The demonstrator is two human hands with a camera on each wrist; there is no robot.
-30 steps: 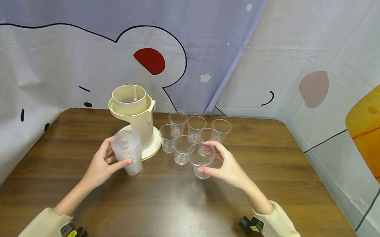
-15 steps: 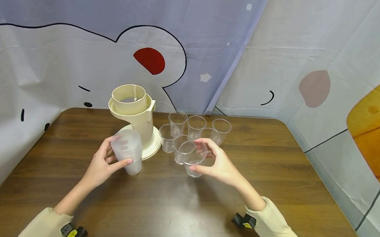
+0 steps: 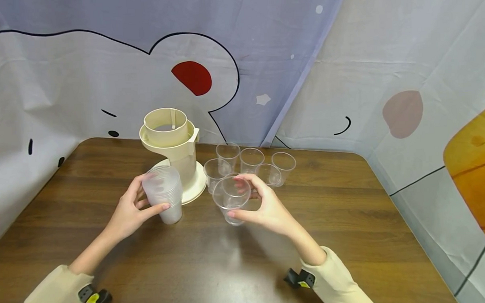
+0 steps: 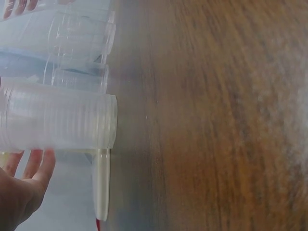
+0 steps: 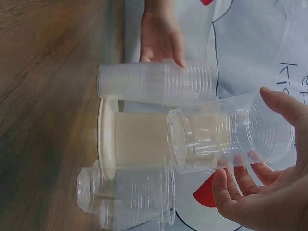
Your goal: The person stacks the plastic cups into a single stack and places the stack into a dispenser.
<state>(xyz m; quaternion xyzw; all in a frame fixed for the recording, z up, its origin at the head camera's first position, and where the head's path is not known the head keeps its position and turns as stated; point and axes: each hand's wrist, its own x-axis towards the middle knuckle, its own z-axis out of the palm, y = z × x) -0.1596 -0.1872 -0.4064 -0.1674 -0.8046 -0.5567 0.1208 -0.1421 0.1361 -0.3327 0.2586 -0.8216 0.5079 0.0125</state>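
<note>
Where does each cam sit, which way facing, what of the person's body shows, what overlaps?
Head: worn on head, facing forward and down at the table; left hand, right hand and sleeves show.
Left wrist: worn on that wrist, image sideways, facing the cup stack; left hand lower left, probably right-hand fingertips top left.
Right wrist: worn on that wrist, image sideways, facing the held cup; right hand near, left hand beyond.
Shared: head and right wrist both show both hands, cup stack and held cup.

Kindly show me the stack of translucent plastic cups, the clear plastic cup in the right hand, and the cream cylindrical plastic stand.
Stack of translucent plastic cups [image 3: 165, 192]: head view, side wall.
Held clear plastic cup [image 5: 222, 134]: right wrist view, side wall.
Cream cylindrical plastic stand [image 3: 176, 151]: head view, collar.
</note>
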